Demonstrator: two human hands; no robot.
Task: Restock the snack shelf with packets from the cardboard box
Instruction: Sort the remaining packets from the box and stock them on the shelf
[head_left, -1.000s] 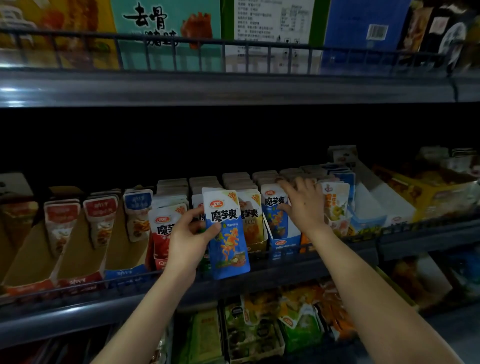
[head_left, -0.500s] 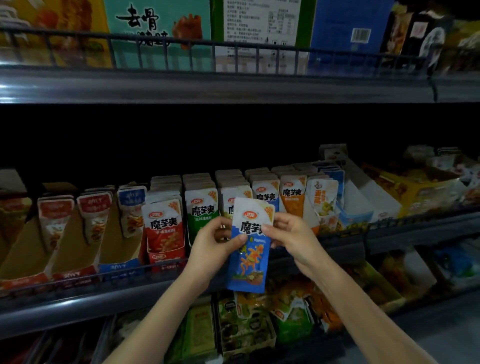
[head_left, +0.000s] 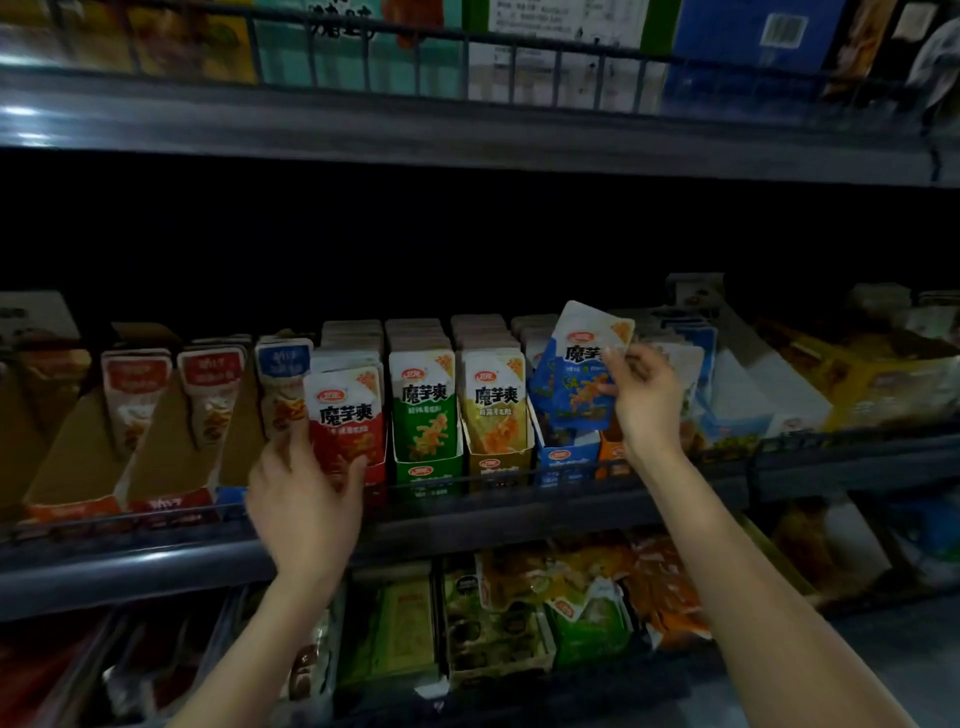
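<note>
Blue snack packet (head_left: 582, 374) pinched at its right edge by right hand (head_left: 647, 400), thumb and fingers curled onto it. Held upright, top leaning a little to the right, long axis close to vertical. Positioned just above the blue carton (head_left: 566, 460), overlapping other blue packets standing in it, on the middle shelf (head_left: 156, 566). Hand to the right of the packet, carton slot directly below and slightly left, so lower edge already aimed into the slot. Likely next: a short straight drop behind the carton's front lip.

Tight room sideways: yellow carton (head_left: 498, 457) hard against the left, more packets (head_left: 685, 369) just beside on the right, wire rail (head_left: 831, 446) along the near shelf edge. Plenty of dark open space overhead, beneath the upper shelf (head_left: 467, 135).

Left hand (head_left: 306, 499) well apart to the left, thumb and fingers gripping the lower part of a red packet (head_left: 348, 415) at the front of its row. Cardboard supply box not in view.
</note>
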